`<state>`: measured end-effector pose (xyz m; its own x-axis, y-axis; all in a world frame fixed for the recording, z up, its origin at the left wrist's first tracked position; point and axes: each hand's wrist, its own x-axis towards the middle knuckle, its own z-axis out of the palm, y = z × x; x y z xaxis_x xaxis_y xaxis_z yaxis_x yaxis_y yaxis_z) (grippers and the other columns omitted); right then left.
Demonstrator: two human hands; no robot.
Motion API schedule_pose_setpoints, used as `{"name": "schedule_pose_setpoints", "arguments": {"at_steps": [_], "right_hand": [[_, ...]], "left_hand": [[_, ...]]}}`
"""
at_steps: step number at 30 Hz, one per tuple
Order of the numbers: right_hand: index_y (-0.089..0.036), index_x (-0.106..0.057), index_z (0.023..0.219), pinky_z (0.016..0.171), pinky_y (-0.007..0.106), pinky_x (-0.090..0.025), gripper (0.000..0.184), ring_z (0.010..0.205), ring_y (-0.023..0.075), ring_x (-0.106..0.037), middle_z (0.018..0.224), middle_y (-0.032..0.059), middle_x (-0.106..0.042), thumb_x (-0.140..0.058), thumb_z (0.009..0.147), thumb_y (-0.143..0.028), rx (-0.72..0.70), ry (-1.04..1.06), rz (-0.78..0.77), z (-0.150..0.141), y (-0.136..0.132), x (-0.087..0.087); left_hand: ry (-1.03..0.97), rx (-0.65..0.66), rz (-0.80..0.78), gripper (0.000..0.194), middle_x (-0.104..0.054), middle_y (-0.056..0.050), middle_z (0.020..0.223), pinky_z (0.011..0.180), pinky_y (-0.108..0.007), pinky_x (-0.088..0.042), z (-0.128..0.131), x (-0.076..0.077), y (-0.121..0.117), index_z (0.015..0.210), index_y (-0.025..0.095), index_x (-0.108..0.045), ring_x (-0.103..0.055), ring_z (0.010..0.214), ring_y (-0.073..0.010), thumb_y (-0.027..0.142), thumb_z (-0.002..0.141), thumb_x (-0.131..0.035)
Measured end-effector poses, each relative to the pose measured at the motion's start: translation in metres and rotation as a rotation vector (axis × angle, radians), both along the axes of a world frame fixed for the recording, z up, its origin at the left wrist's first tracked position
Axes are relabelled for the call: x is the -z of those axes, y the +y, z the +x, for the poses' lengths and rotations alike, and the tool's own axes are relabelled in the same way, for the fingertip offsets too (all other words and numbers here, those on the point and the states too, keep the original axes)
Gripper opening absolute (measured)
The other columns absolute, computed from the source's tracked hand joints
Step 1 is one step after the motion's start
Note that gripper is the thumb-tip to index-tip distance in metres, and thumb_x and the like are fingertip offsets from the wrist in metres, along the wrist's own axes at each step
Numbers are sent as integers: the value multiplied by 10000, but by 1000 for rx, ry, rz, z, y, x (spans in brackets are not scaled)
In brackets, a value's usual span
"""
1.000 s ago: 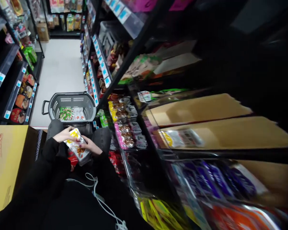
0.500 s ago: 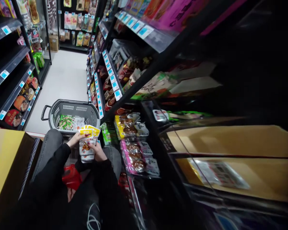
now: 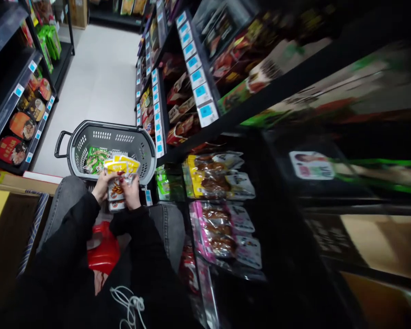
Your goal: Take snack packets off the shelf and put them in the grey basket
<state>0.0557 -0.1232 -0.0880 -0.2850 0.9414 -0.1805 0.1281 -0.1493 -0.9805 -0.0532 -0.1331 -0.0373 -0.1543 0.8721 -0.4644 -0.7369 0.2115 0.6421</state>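
Observation:
Both my hands hold a small stack of snack packets (image 3: 119,179) with yellow tops and clear fronts, upright in front of me. My left hand (image 3: 102,187) grips the stack's left edge, and my right hand (image 3: 131,193) grips its right side with fingers curled over the front. The packets hover just above the near rim of a grey shopping basket (image 3: 142,145), which stands on the floor and holds green and white packets (image 3: 95,158). My knees in grey trousers flank a red stool (image 3: 104,250) under me.
Black shelving on the right carries yellow-topped packets (image 3: 214,172) and pink-topped packets (image 3: 222,230) on low shelves, with blue price tags (image 3: 202,91) above. An open cardboard box (image 3: 7,201) sits at my left. The white aisle floor (image 3: 96,87) runs ahead between shelf rows.
The view has tilted down and right. The packets went from lying in my lap to standing upright over the basket's rim, held by both hands.

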Motion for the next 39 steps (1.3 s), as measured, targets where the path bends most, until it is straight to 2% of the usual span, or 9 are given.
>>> {"name": "schedule_pose_setpoints", "arguments": {"at_steps": [3,6,9,15,20,24,31,36,39], "right_hand": [[-191,-514,1062,965,381,-414,507,1114,249,-493,1105,115,-520,-595,732,-567,176,-75,126,-4,-4,-8],[-191,-520,861,876,358,-446,397,911,211,-522,956,72,-489,-608,720,-551,205,-87,196,-1,-4,-17],[-191,-516,785,842,342,-454,374,855,191,-507,900,46,-455,-617,716,-544,204,-83,234,5,-4,-19],[-177,-581,961,878,350,-454,396,935,214,-503,968,74,-470,-633,731,-496,278,-182,327,12,-9,-20],[-170,-541,1234,934,422,-420,543,1012,267,-510,1023,118,-540,-602,775,-453,254,-269,414,18,-13,-29],[-206,-467,1354,967,429,-397,605,1002,259,-531,1012,98,-586,-571,804,-435,234,-295,405,20,-13,-29],[-194,-524,1315,973,431,-422,487,1053,250,-512,1103,126,-486,-479,872,-390,233,-289,574,13,-14,-26],[-206,-571,1216,972,415,-421,387,1065,235,-503,1108,117,-463,-440,909,-402,175,-293,613,9,-19,-28],[-174,-562,1157,953,430,-408,456,1042,254,-484,1070,121,-481,-560,834,-495,144,-346,594,5,-22,-29]], "left_hand": [[-18,11,-35,517,-734,-76,847,847,-379,-527,-3,-2,-2,951,123,-638,-691,877,-277,153,459,-795],[-78,32,-22,528,-732,-93,908,886,-392,-520,-5,-3,-4,1013,110,-620,-684,923,-282,136,510,-782],[-177,79,-28,496,-717,-121,1004,918,-413,-510,-5,-4,-3,1086,103,-599,-663,996,-295,199,620,-741],[-271,159,-70,506,-688,-151,1096,945,-451,-496,-2,-4,-1,1174,104,-569,-622,1086,-319,422,782,-609],[-264,132,-85,434,-703,-138,1049,938,-427,-505,3,-1,-1,1168,105,-573,-646,1041,-293,340,803,-570],[-232,142,-68,412,-705,-124,1039,922,-433,-513,2,5,-2,1147,123,-581,-657,1012,-291,262,759,-589],[-169,75,19,451,-702,-117,1064,893,-414,-523,0,9,-1,1133,145,-589,-639,1053,-303,405,764,-589],[-124,-27,-33,410,-718,-110,1011,884,-401,-526,-4,3,-1,1079,126,-614,-647,1035,-299,346,735,-574],[-118,-60,-47,407,-722,-104,998,894,-403,-522,-7,0,-1,1080,121,-618,-652,1025,-292,297,716,-565]]}}
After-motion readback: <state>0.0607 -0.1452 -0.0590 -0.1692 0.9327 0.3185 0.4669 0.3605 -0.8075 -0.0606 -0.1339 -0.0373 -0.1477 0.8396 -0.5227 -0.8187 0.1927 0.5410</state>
